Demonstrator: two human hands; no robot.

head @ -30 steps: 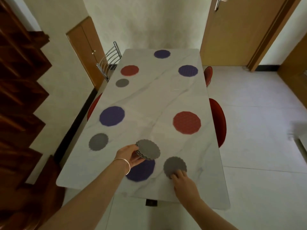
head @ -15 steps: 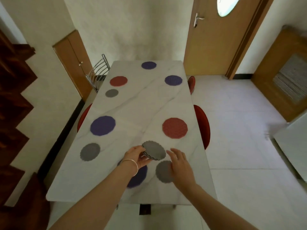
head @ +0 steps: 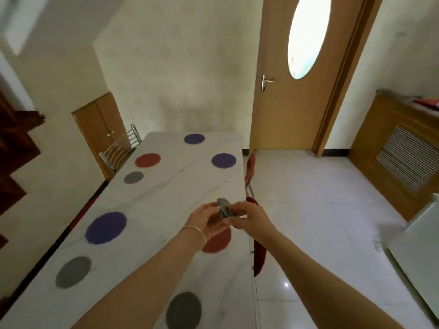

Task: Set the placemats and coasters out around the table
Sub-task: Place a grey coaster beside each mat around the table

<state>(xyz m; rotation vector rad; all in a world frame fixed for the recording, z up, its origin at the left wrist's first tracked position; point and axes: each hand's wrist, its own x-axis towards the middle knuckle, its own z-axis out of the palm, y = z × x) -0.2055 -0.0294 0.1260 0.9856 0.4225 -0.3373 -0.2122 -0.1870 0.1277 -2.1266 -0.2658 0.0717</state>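
Note:
Both hands meet above the white marble table (head: 171, 200), raised off its surface. My left hand (head: 206, 222) grips a small stack of grey coasters (head: 224, 208) from the left, and my right hand (head: 251, 218) pinches the same stack from the right. A red placemat (head: 217, 241) lies partly hidden under my left wrist. Purple placemats lie at the near left (head: 106, 227), far right (head: 223, 160) and far end (head: 194, 138); another red placemat (head: 147, 160) sits far left. Grey coasters rest at the near middle (head: 183, 310), near left (head: 73, 271) and far left (head: 133, 177).
Red chairs (head: 259, 255) stand tucked along the table's right edge and a metal-backed chair (head: 118, 150) at the far left. A wooden door (head: 292, 96) is behind the table, a wooden cabinet (head: 399, 157) on the right, white tiled floor between.
The view has tilted upward. Both hands rose from the table's near end; my right hand left the laid grey coaster and now grips the stack held by my left hand.

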